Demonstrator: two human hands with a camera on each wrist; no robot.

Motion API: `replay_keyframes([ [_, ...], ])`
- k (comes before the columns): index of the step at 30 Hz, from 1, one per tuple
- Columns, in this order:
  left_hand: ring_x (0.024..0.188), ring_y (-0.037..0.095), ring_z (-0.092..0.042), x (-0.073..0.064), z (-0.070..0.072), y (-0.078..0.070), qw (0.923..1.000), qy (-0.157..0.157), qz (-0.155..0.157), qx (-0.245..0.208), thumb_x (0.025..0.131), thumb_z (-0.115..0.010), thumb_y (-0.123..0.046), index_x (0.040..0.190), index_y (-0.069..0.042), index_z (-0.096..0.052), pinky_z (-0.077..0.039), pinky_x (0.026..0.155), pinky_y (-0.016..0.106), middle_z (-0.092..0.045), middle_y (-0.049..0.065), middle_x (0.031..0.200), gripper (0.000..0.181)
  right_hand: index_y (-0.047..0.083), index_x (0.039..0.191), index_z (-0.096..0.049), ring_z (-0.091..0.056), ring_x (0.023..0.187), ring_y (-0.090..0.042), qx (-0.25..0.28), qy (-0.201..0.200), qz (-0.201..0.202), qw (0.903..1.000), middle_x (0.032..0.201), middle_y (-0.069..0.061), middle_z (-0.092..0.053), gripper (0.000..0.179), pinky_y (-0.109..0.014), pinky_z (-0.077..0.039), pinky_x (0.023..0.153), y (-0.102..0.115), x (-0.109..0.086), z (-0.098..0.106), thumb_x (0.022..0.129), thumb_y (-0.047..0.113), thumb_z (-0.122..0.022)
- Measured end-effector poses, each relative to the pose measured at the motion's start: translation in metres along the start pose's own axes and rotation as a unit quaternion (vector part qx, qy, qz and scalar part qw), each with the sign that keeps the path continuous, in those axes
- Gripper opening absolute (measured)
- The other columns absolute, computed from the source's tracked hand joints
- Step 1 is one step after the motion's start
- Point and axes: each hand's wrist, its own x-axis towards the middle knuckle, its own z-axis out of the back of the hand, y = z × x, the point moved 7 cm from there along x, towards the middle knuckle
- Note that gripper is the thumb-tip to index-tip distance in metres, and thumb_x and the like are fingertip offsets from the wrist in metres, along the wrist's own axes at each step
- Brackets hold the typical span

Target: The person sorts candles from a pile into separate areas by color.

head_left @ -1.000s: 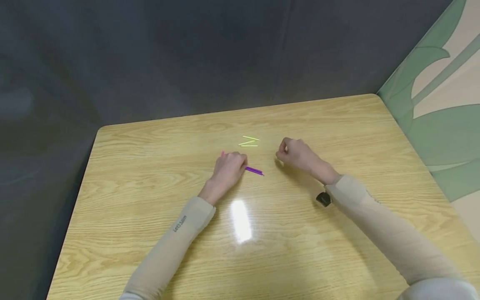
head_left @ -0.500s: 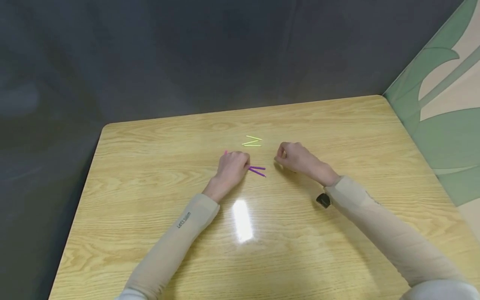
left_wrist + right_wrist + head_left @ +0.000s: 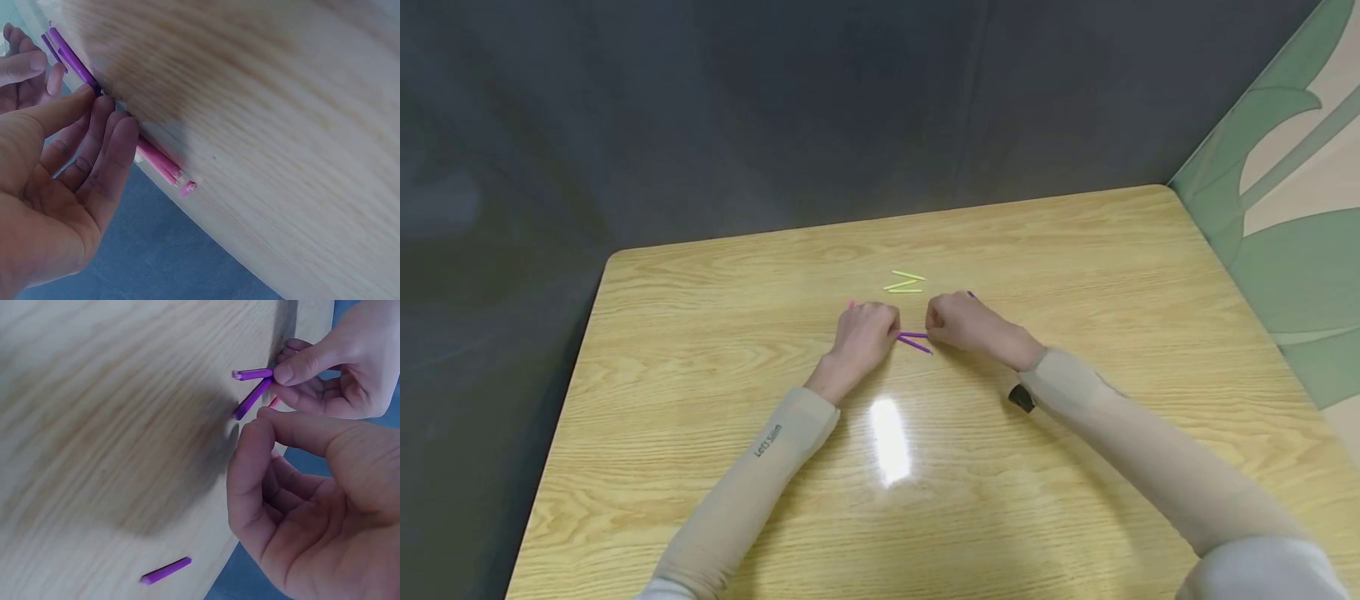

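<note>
My left hand [image 3: 867,335] pinches two thin purple sticks [image 3: 914,343] by one end, between thumb and finger. Their free ends spread apart toward my right hand [image 3: 970,323]. In the right wrist view, the right thumb and forefinger [image 3: 250,440] meet in a curled pinch close to those sticks, with nothing visible between them. Pink sticks [image 3: 159,159] lie on the table by the left fingers. Another purple stick [image 3: 165,570] rests on the table apart, just past the right hand in the head view.
Several yellow-green sticks [image 3: 905,284] lie on the wooden table [image 3: 722,350] beyond both hands. A dark curtain [image 3: 775,117] hangs behind the table's far edge. At the right stands a leaf-patterned surface [image 3: 1300,275].
The two purple sticks have fanned apart in my left hand. My right hand has moved left to them, and the separate purple stick now shows behind it.
</note>
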Motion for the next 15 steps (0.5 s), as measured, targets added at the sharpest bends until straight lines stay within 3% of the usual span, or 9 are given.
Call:
replay_keyframes([
  [8, 0.06, 0.013, -0.055, 0.0005, 0.0006, -0.0008, 1.0, 0.0, 0.0, 0.005, 0.085, -0.068, -0.005, 0.073, -0.014, -0.069, -0.043, 0.055, 0.028, -0.064, -0.002, 0.069, 0.015, 0.003, 0.083, -0.064, -0.053, 0.064, -0.016, -0.007, 0.031, -0.023, 0.9992, 0.074, -0.003, -0.061, 0.004, -0.027, -0.043, 0.058, 0.0007, 0.0077, -0.0065, 0.086, 0.004, -0.065],
  [15, 0.058, 0.013, -0.053, 0.0005, -0.0004, 0.0004, 1.0, 0.0, 0.0, 0.006, 0.081, -0.064, 0.002, 0.067, -0.013, -0.065, -0.041, 0.05, 0.027, -0.061, -0.002, 0.065, 0.021, 0.005, 0.078, -0.064, -0.053, 0.062, -0.016, -0.025, 0.009, -0.012, 0.9996, 0.07, -0.002, -0.06, 0.006, -0.026, -0.043, 0.056, -0.0002, 0.0091, -0.005, 0.083, 0.001, -0.063],
])
